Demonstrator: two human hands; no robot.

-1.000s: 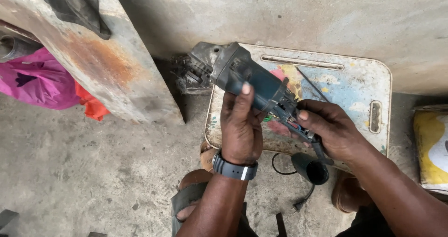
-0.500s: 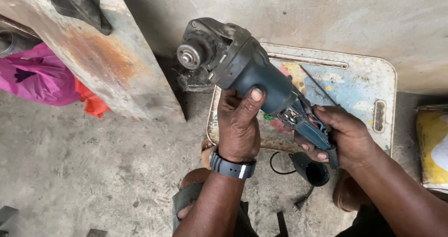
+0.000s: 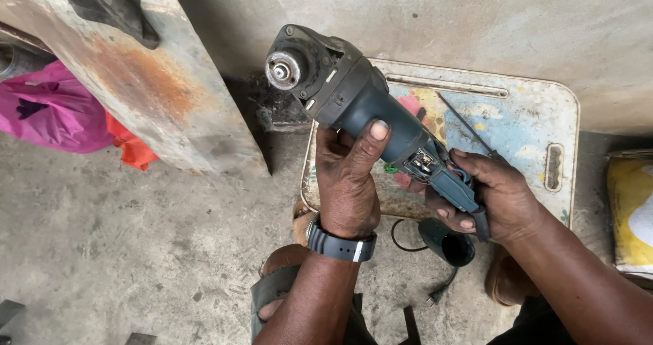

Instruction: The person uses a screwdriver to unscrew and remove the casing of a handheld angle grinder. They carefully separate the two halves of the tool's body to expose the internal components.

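Above the painted metal tray, the dark blue-grey angle grinder slants head-up-left; left hand wraps its body, right hand clasps its tail.

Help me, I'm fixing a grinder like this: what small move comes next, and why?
Probably tilt the angle grinder so its opened rear faces up: the left hand grips the body, the right hand the tail, and exposed parts sit between them.
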